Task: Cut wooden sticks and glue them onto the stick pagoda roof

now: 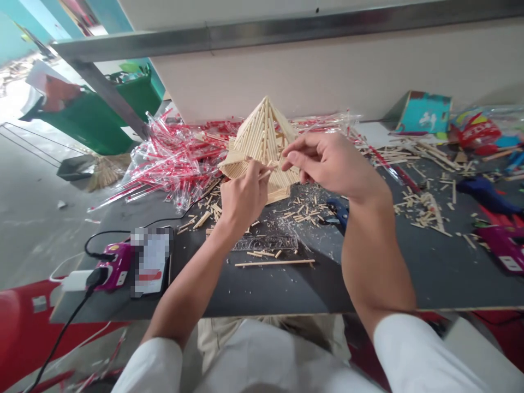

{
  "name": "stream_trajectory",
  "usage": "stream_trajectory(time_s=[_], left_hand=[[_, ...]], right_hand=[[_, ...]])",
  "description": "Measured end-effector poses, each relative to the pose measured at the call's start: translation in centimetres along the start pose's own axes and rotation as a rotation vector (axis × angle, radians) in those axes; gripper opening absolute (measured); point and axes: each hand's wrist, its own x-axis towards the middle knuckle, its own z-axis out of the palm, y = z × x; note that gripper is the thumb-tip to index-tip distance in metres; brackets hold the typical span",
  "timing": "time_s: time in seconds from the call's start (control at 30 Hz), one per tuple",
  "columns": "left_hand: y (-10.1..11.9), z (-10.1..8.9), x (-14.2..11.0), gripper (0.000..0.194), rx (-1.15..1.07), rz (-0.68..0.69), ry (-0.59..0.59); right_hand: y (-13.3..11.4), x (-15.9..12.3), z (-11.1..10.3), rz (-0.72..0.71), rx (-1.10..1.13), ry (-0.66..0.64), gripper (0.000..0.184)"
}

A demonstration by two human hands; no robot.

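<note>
A model built of thin pale wooden sticks [256, 128], with a pointed pyramid roof and flared lower eaves, stands at the middle of the dark table. In front of it my left hand [245, 191] is closed in a pinch on a short wooden stick [266, 172]. My right hand [327, 164] hovers by the model's right side, its fingers loosely bent and partly apart. Nothing shows between them. Both hands hide parts of the model's lower tiers. Cut stick pieces [307, 212] lie below the hands, and one long stick [275, 263] lies closer to me.
Red and clear plastic wrappers [176, 164] heap up at left and behind the model. A phone [151, 262] and purple power adapter [114, 266] lie front left. Blue-handled cutters [339, 212] sit beside my right forearm. A clear patterned ruler [266, 242] lies flat. Scraps cover the right side.
</note>
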Motion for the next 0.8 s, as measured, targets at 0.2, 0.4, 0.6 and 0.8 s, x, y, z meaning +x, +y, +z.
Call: stream_trajectory(time_s=[0.2,0.4,0.6,0.8], left_hand=[[1.7,0.8,-0.8,0.023,-0.005,0.138,-0.071],[1.9,-0.7,-0.4,0.021,0.005,0.009,-0.277],[1.6,-1.3,0.1,0.021,-0.098,0.031,-0.324],[1.1,-1.3,0.1,0.023,-0.049,0.073,-0.254]], right_hand=[[0.7,-0.6,0.1,0.025,0.030,-0.091,0.020],[1.2,0.2,0.3,0.048,0.023,-0.106,0.022],[1.2,0.4,0.8,0.050,0.025,-0.089,0.028],[1.8,0.3,-0.6,0.086,0.019,0.108,0.044]])
